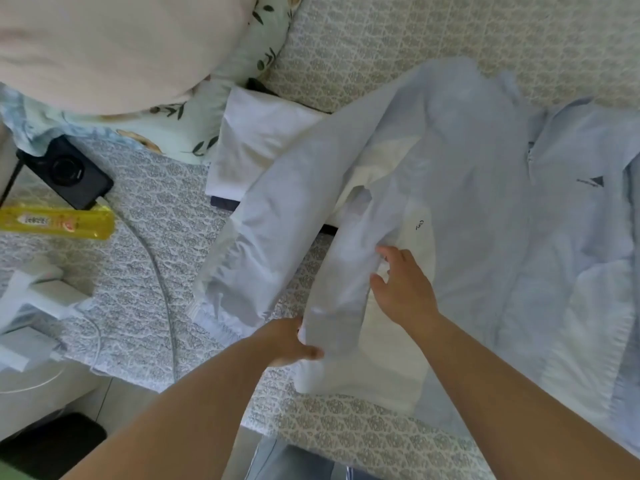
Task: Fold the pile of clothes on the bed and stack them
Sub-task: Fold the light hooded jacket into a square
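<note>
Left hand (292, 342) pinches the pale blue jacket (485, 202) front edge, right hand (403, 289) open, fingers spread, pinning the lining flat, likely for folding

Jacket (485, 209): pale blue, white lining showing at centre; small black logo marks on the chest at 3 o'clock and near centre. Folded garment (256, 140) toward 11 o'clock: white. Bedspread (398, 46): cream with repeating grey lace-like motif. Pillow (173, 123) at 10 o'clock: pale mint, dark green leaf print. Cushion (114, 46) at top left: plain peach-beige. Phone (67, 171) at 9 o'clock: black. Packet (57, 220) below it: yellow, with red and white print. Cable (156, 258): white.
</note>
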